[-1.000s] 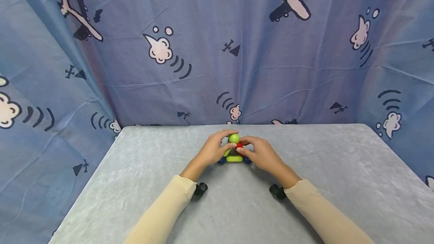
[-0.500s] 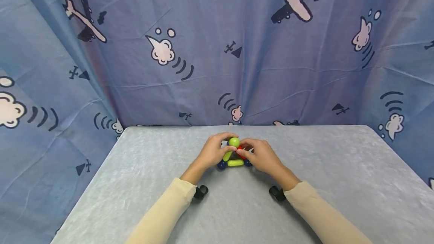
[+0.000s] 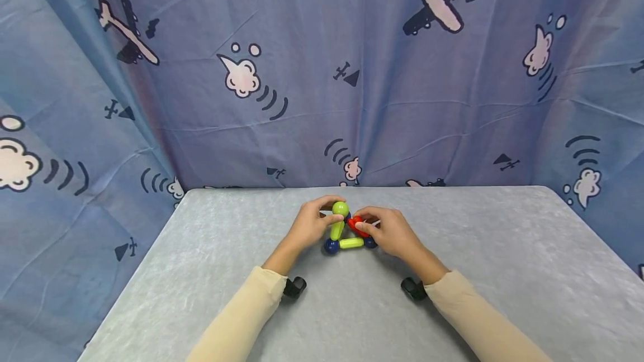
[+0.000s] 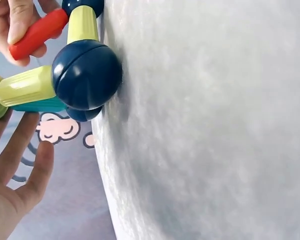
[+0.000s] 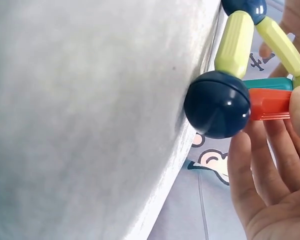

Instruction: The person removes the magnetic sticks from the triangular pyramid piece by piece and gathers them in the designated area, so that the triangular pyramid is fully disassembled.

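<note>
A construction of toy building rods and balls stands on the table. Its lime green ball [image 3: 340,209] sits atop a leaning yellow-green rod [image 3: 337,231]; my left hand [image 3: 309,225] holds the ball between thumb and fingers. From the front-left navy ball [image 3: 331,246], another yellow-green rod [image 3: 351,243] runs to the front-right navy ball [image 3: 369,243]. My right hand [image 3: 392,230] pinches a red rod [image 4: 40,34] that rises from that right ball. Its upper end is apart from the green ball. Behind, a teal rod [image 4: 40,105] meets the green ball, with a further navy ball low at the back.
The pale grey table [image 3: 211,284] has its far edge just behind the construction. A blue curtain [image 3: 302,99] printed with airplanes and clouds hangs behind it. Black wrist cameras [image 3: 294,287] sit under both forearms.
My left hand has shifted slightly left with the green ball, and a gap has opened between it and the red rod. The right hand keeps its pinch. The construction has turned slightly.
</note>
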Demonstrator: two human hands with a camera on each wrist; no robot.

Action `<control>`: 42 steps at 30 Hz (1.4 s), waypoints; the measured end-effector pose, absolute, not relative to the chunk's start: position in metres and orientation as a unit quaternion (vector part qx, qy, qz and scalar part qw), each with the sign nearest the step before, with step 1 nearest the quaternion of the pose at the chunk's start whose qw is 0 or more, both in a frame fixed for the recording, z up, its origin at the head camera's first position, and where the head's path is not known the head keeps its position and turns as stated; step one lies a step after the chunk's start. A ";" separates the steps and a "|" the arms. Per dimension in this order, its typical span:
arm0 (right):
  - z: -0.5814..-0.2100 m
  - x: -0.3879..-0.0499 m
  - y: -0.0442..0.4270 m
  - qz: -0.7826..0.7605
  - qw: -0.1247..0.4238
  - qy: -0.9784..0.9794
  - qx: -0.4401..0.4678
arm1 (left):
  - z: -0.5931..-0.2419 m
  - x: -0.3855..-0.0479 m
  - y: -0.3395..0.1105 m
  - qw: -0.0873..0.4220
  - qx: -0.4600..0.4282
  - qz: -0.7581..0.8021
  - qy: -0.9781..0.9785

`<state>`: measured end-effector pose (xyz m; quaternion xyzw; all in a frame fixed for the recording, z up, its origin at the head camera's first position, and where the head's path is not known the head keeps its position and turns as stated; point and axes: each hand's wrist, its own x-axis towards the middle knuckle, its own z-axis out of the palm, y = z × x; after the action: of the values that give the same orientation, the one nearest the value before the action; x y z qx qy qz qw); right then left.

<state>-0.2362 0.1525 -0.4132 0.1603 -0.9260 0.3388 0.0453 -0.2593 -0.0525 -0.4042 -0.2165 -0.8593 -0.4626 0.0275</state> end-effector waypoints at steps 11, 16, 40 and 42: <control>-0.413 -0.232 0.162 0.356 0.048 -0.920 0.157 | -0.407 -0.256 -0.065 0.015 -0.189 -0.493 -0.849; -0.413 -0.228 0.172 0.355 0.049 -0.921 0.155 | -0.409 -0.252 -0.074 0.013 -0.188 -0.509 -0.840; -0.411 -0.201 0.214 0.344 0.048 -0.925 0.152 | -0.415 -0.224 -0.118 -0.047 -0.165 -0.494 -0.852; -0.412 -0.201 0.218 0.338 0.043 -0.928 0.147 | -0.416 -0.223 -0.120 -0.049 -0.163 -0.487 -0.856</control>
<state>-0.2006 0.2178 -0.4118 0.1473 -0.9285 0.3381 0.0434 -0.2231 -0.1198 -0.4158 -0.1634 -0.8565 -0.4872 -0.0491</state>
